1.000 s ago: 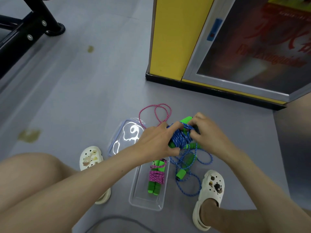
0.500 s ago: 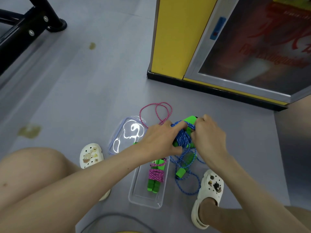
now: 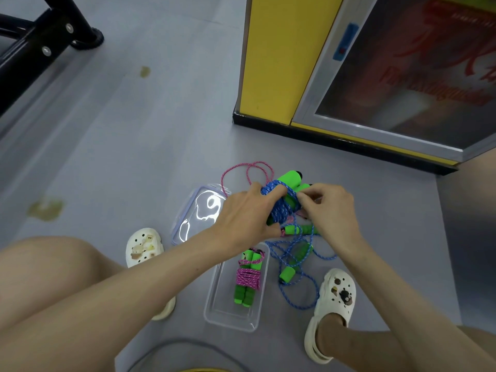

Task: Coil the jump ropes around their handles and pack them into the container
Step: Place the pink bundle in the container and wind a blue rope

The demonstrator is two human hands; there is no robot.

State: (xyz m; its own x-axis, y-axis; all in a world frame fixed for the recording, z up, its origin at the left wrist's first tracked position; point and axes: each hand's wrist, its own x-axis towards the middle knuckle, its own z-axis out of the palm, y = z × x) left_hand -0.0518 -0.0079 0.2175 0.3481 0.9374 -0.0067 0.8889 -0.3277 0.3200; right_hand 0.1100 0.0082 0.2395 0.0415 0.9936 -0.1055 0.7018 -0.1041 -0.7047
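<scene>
On the floor point(image 3: 134, 143), at lower centre of the frame, lies the container point(image 3: 233, 315), with a wound jump rope point(image 3: 248, 277) in its upper half. The lid point(image 3: 198, 213) lies just beside it, up and to the left. Above the container, at centre, the left grip point(image 3: 249, 218) holds the part-wound jump rope point(image 3: 284, 202) from the left and the right grip point(image 3: 330, 210) pinches it from the right. Below them a loose rope tangle point(image 3: 295, 259) lies between the container and the right shoe point(image 3: 335, 294). The left shoe point(image 3: 143, 247) sits left of the lid. A rope loop point(image 3: 252, 170) lies above the lid. A cabinet point(image 3: 281, 57) stands at upper right, a metal frame point(image 3: 40, 41) at upper left.
</scene>
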